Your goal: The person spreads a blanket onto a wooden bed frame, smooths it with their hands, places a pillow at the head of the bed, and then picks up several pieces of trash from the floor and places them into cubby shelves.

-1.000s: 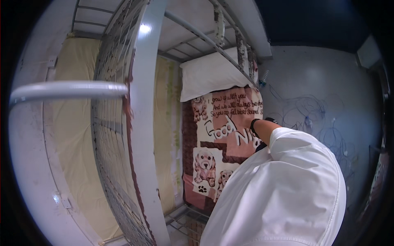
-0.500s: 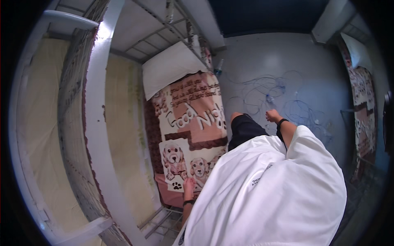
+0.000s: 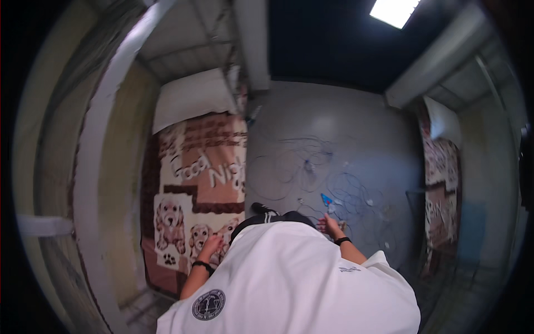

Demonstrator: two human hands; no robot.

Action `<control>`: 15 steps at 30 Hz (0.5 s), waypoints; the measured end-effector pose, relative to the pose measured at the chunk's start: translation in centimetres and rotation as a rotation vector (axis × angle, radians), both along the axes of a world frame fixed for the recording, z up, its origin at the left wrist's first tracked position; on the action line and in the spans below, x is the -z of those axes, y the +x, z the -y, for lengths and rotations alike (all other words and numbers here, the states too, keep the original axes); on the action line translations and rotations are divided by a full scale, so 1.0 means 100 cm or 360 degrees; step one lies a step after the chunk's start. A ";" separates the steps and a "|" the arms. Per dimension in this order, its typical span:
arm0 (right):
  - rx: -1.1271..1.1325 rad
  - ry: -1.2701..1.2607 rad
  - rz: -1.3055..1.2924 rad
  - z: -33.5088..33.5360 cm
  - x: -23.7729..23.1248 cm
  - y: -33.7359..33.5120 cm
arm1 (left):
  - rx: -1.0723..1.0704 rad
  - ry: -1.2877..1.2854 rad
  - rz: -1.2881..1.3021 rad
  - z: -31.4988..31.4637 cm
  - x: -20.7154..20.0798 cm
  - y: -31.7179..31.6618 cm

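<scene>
My left hand [image 3: 212,245] hangs at the edge of the bed, over or beside a brown and cream blanket [image 3: 208,156] printed with puppies and lettering. Its fingers look loosely apart, and nothing shows in them. My right hand [image 3: 330,225] is held low in front of me above the grey floor, fingers loosely spread and empty as far as I can see. Beyond it on the floor lies a small blue triangular piece [image 3: 326,199] with something pale beside it. Each wrist wears a dark band. Motion blur softens the fingers.
Thin wires [image 3: 303,153] lie in loops across the floor, with more wire loops [image 3: 353,195] to the right. A white pillow [image 3: 194,97] tops the left bunk bed. A second bed with a puppy blanket [image 3: 442,183] stands at right. My black shoe [image 3: 258,208] shows near the left bed.
My view has shifted, bringing a ceiling light and the blue piece into sight. My body now looks more upright. My right hand has gone from closed to looser; both hands sit nearer my waist.
</scene>
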State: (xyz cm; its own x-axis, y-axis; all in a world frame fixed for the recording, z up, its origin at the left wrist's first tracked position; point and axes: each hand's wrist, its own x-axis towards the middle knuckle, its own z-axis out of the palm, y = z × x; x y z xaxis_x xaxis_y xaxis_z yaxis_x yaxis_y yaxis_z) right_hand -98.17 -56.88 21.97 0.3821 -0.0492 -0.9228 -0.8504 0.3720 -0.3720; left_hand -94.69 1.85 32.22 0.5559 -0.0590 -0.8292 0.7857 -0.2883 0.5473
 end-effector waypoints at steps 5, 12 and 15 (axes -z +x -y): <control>-0.0403 -0.0068 0.0121 0.000 -0.024 -0.013 | 0.0486 0.0072 0.0232 0.002 0.053 -0.046; 0.0215 -0.0261 0.0173 0.040 -0.035 -0.080 | 0.1181 0.0354 0.0834 0.048 0.084 -0.030; 0.0567 -0.0261 0.0247 0.031 -0.052 -0.121 | 0.1433 0.0214 0.0726 0.052 0.080 -0.010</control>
